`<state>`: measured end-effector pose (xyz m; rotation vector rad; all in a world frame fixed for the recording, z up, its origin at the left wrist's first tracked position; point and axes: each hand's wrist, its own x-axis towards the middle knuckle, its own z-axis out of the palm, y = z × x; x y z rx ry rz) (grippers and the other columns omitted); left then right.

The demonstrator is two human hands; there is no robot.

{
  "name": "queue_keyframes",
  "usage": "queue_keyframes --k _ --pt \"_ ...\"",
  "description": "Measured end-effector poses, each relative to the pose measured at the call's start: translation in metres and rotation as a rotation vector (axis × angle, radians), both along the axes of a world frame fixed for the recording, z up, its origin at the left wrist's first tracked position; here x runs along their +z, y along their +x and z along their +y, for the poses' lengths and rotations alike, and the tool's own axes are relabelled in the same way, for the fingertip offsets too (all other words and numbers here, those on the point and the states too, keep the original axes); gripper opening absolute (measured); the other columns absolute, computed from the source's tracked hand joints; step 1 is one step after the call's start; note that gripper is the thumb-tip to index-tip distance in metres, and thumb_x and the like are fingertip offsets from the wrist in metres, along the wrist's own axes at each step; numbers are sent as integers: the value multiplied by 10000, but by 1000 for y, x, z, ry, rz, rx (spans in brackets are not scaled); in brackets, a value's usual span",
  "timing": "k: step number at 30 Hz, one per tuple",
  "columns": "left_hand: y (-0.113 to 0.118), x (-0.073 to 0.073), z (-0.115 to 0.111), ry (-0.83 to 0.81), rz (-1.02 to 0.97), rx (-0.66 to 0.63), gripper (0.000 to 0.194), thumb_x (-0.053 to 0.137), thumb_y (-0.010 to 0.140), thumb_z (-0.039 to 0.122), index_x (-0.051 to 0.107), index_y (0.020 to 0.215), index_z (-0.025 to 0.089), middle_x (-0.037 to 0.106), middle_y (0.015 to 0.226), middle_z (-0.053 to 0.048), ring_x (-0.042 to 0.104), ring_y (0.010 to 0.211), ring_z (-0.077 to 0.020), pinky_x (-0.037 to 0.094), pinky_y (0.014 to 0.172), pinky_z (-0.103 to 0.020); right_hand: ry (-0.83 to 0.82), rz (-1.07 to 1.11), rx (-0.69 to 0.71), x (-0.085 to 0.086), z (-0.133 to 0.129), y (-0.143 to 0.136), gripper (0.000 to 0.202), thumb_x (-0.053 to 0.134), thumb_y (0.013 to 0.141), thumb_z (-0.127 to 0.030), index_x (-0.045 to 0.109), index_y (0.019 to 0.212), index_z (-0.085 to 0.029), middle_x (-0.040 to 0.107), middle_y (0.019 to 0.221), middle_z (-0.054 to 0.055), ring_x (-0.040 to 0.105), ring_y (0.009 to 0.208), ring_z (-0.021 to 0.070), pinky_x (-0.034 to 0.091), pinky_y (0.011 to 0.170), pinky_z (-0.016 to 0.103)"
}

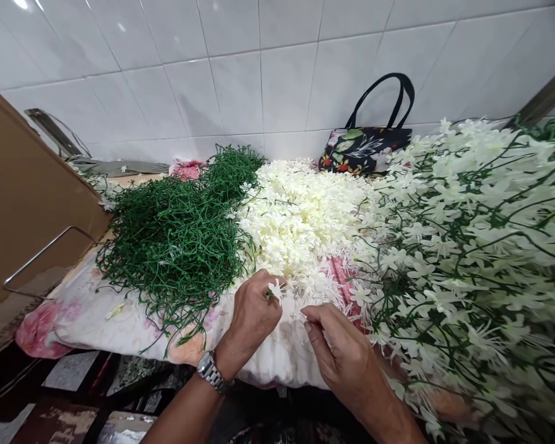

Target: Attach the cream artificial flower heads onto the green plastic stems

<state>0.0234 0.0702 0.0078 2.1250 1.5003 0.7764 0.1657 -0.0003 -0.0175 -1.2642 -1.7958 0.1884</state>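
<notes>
My left hand (258, 308), with a metal watch on its wrist, is closed around a green stem that bears a small white flower (275, 290). To its right, my right hand (337, 345) has thumb and forefinger close together near the white petals; whatever is between the tips is too small to make out. Behind my left hand lies a tangled heap of green stems (176, 228). Loose white blossoms (296, 209) are piled in the middle. Assembled white flowers on green stems (444, 246) form a big mound on the right.
A black floral handbag (365, 148) stands against the tiled wall (287, 86). At the left is a cardboard box (28, 197) with a metal wire handle. The flowered cloth (87, 314) covers the work surface, its front edge just under my hands.
</notes>
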Motion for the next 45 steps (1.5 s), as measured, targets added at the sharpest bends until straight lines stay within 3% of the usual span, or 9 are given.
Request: queue_keyframes --k 6,13,18,22,26,34,40,45 --pt "-7 -3 -5 -4 -339 -13 211 469 678 6 612 680 161 596 691 -13 588 658 -142 438 600 -218 -50 57 55 8 3 0 136 432 878 -83 533 869 -174 554 740 19 548 678 122 451 620 229" --pt "-9 -4 -15 -15 -405 -27 195 460 659 17 596 669 157 595 677 -13 574 661 -144 433 621 -228 -2 17 56 12 14 -8 149 431 872 -73 544 868 -170 553 736 26 539 682 133 454 628 240" --pt "-7 -1 -17 -40 -486 -13 187 479 624 27 608 626 163 600 648 -5 567 651 -142 431 632 -235 2 -109 -32 6 19 -10 183 410 882 -91 563 811 -161 554 715 39 535 680 152 442 642 270" --pt "-6 6 -16 -246 -681 101 103 558 576 74 627 579 151 593 597 9 529 565 -122 399 535 -216 -8 -175 -66 3 19 -8 203 405 885 -97 572 789 -160 550 715 47 540 689 163 439 650 284" --pt "-9 10 -17 -361 -764 195 20 615 568 140 608 551 132 465 464 57 359 417 -58 257 412 -189 -2 -111 -43 9 16 -7 173 432 880 -82 577 818 -153 560 734 46 541 691 151 445 652 274" --pt "-17 21 -27 -709 -1249 212 339 829 393 173 535 556 132 451 501 81 257 368 7 175 378 -159 -16 130 128 43 5 -17 128 484 857 -49 557 826 -148 543 722 20 519 656 105 438 590 218" --pt "-22 19 -37 -674 -1323 188 317 863 411 211 596 549 110 546 553 31 325 384 -4 195 380 -156 31 48 123 46 1 -27 125 492 861 -61 576 811 -138 542 702 36 519 669 134 448 606 264" --pt "-24 10 -44 -599 -1307 158 230 839 480 212 651 572 117 507 544 35 365 442 -32 236 409 -159 71 -44 82 41 0 -32 146 498 854 -59 586 763 -132 551 681 46 535 664 148 451 604 281"
